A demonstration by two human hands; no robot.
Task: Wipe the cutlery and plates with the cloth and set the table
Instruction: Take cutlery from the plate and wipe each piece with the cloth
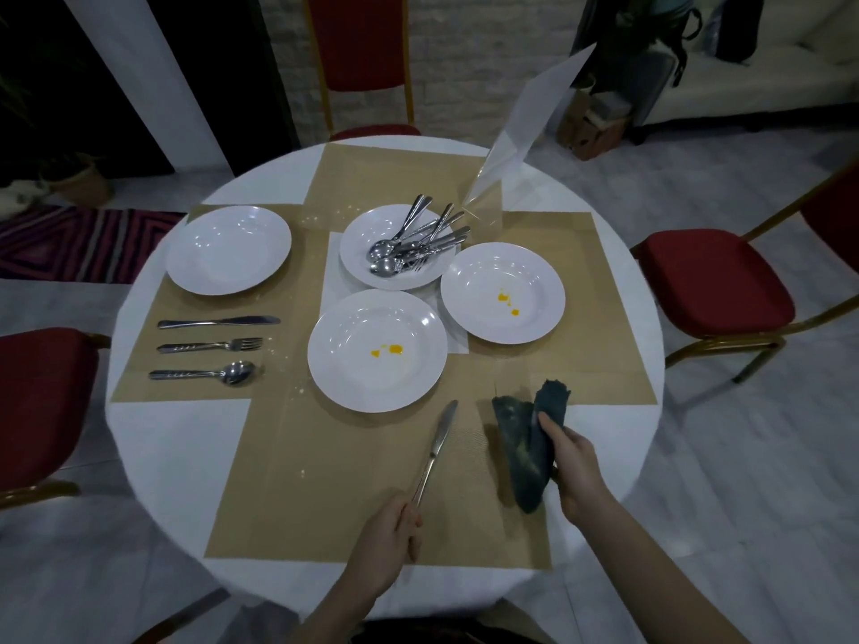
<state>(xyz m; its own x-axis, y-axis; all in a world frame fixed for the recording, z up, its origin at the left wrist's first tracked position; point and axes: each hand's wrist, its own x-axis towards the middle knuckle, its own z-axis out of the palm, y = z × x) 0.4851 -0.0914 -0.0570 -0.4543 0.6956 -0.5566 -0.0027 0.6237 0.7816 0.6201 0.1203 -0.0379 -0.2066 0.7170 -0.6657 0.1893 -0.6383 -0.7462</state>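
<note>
My left hand (pixel 389 534) grips the handle of a table knife (pixel 437 446), whose blade points away over the near tan placemat (pixel 288 495). My right hand (pixel 574 471) holds a dark blue-green cloth (pixel 525 439) just right of the knife. A white plate with yellow stains (pixel 377 350) lies ahead of the knife. A second stained plate (pixel 503 292) is to its right. Behind them a plate (pixel 367 237) carries a pile of cutlery (pixel 418 244). On the left, a clean plate (pixel 228 249) sits above a laid knife (pixel 218 322), fork (pixel 209 346) and spoon (pixel 204 374).
The round white table (pixel 158 439) has tan placemats crossing it. A clear acrylic sign stand (pixel 506 146) rises at the back right. Red chairs stand at the left (pixel 37 406), the right (pixel 716 281) and the far side (pixel 358 44).
</note>
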